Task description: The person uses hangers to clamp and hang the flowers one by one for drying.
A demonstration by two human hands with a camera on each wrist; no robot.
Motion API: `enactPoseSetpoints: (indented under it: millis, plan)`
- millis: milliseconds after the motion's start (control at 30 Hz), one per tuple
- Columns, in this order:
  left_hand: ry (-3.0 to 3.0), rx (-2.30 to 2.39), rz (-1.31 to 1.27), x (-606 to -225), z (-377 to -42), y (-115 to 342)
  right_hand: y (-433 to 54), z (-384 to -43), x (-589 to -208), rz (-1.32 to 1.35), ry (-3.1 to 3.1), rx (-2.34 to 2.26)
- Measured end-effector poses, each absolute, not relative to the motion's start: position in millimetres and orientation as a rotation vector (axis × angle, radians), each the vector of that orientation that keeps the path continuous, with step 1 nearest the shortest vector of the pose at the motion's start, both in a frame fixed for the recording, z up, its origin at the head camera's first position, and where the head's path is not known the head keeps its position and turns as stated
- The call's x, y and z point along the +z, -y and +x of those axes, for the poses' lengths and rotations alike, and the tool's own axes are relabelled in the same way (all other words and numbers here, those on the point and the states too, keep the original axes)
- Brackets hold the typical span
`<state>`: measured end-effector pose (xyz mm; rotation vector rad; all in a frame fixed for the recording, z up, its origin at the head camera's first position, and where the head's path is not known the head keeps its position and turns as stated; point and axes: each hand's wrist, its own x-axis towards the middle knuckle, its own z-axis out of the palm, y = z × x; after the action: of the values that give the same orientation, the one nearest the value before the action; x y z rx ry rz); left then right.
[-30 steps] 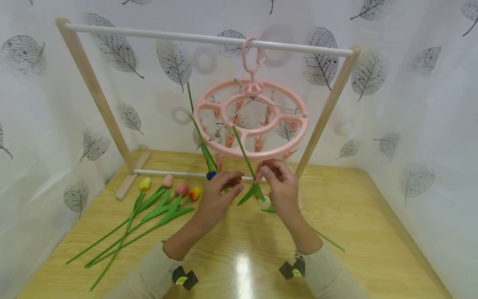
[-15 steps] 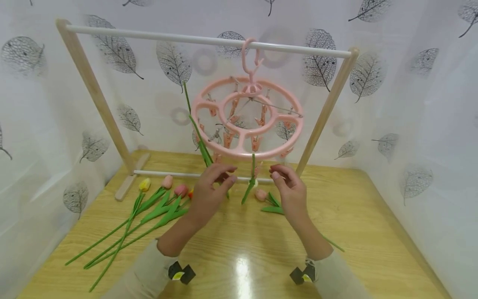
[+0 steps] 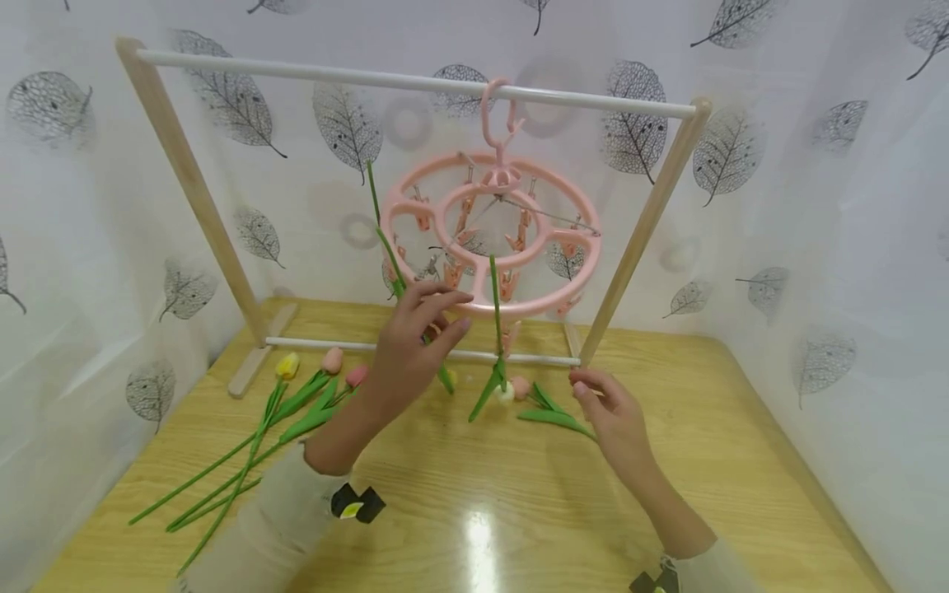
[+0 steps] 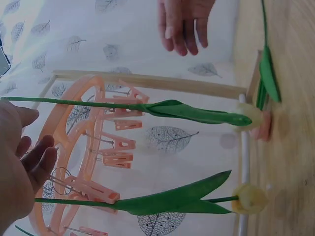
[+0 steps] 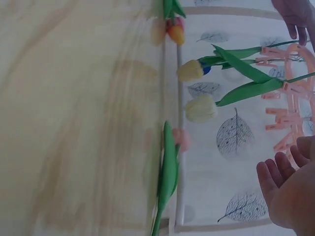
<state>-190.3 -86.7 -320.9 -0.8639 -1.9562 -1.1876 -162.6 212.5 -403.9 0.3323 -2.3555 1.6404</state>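
Observation:
A white tulip hangs upside down from a pink clip at the front of the round pink clip hanger; its green stem points up. My left hand is at the hanger's front left, fingers loosely bent, nothing visibly in them. It partly hides other hanging tulips; the left wrist view shows a pale yellow tulip, and the right wrist view a blue blossom. Lower on the right, my right hand holds nothing, its fingers relaxed above the table, near a pink tulip lying there.
The hanger hooks over the white bar of a wooden-legged stand. Several tulips, among them a yellow one, lie at the table's left. A leaf-print curtain surrounds the wooden table.
My right hand has left the clip and moved right and down. My left hand has risen toward the hanger's front left rim. The white tulip now hangs free, swung slightly round.

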Motion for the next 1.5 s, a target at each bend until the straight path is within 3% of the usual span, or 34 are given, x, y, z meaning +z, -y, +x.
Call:
enactPoseSetpoints:
  millis: [933, 1500]
  plan:
    - [2.063, -1.212, -0.846, -317.8, -214.1, 108.7, -294.4, -138.1, -437.2, 0.346, 2.995, 0.974]
    - [2.105, -1.294, -0.805, -315.7, -218.7, 127.3, -303.2, -137.6, -438.8, 0.264, 3.163, 0.704]
